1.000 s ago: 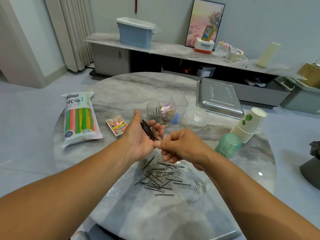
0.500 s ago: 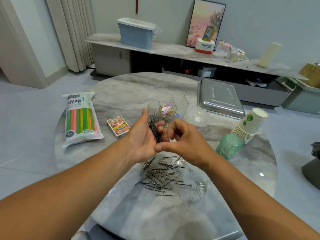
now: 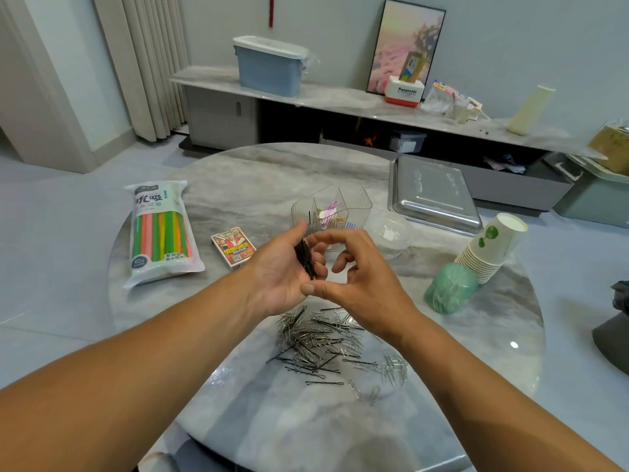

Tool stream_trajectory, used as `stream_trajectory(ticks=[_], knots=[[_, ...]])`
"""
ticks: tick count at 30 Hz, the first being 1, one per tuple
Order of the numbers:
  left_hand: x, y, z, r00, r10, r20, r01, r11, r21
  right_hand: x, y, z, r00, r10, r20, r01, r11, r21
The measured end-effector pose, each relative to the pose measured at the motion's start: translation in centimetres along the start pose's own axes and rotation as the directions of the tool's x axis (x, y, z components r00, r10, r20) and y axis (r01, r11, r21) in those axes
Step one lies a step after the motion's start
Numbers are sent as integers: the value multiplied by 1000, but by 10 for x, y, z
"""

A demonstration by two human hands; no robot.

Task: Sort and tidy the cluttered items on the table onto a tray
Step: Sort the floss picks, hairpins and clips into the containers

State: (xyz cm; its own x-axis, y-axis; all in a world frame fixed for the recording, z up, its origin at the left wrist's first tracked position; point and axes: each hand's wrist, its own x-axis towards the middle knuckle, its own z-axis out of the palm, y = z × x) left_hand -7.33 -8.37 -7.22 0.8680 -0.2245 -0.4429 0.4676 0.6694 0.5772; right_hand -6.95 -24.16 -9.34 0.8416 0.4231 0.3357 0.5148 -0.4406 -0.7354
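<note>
Marble-patterned and round, the table (image 3: 238, 172) carries a scatter of small clutter as a person sorts it with bare hands. Their left hand (image 3: 282, 277) is held palm-up above the near half of the table, fingers curled loosely round a bundle of black hairpins (image 3: 305, 258) that lies across the palm. The right hand (image 3: 354, 277) hovers just beside it, thumb touching the left palm's edge and fingers arched, grasping nothing that can be made out. Below both hands lies a mixed pile of hairpins and silver paper clips (image 3: 320, 338), with a few clips strewn off to the right. Just beyond the fingertips stands a clear divided organiser (image 3: 332, 207), coloured clips showing in its compartments. A steel tray (image 3: 432, 195) sits at the far right of the table, bare metal showing. Near it are a clear plastic dome lid (image 3: 388, 233), a stack of paper cups (image 3: 490, 250) lying on its side, and a green container (image 3: 449, 287). To the left lie a pack of coloured straws (image 3: 160, 233) and a box of playing cards (image 3: 233, 250).
</note>
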Motion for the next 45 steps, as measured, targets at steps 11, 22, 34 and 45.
stream_trajectory(ticks=[11, 22, 34, 45], knots=[[-2, -12, 2, 997, -64, 38, 55, 976, 211, 6, 4, -16, 972, 64, 228, -47, 996, -82], [2, -33, 2, 997, 23, -71, 28, 770, 637, 3, 8, -1, 955, 12, 298, 78, 955, -288], [60, 72, 7, 980, -18, -196, 62, 974, 220, 6, 22, -47, 882, 409, 235, -322, 886, -333], [127, 103, 15, 919, -31, -394, 144, 955, 260, 25, 37, -40, 852, 457, 253, -372, 871, -320]])
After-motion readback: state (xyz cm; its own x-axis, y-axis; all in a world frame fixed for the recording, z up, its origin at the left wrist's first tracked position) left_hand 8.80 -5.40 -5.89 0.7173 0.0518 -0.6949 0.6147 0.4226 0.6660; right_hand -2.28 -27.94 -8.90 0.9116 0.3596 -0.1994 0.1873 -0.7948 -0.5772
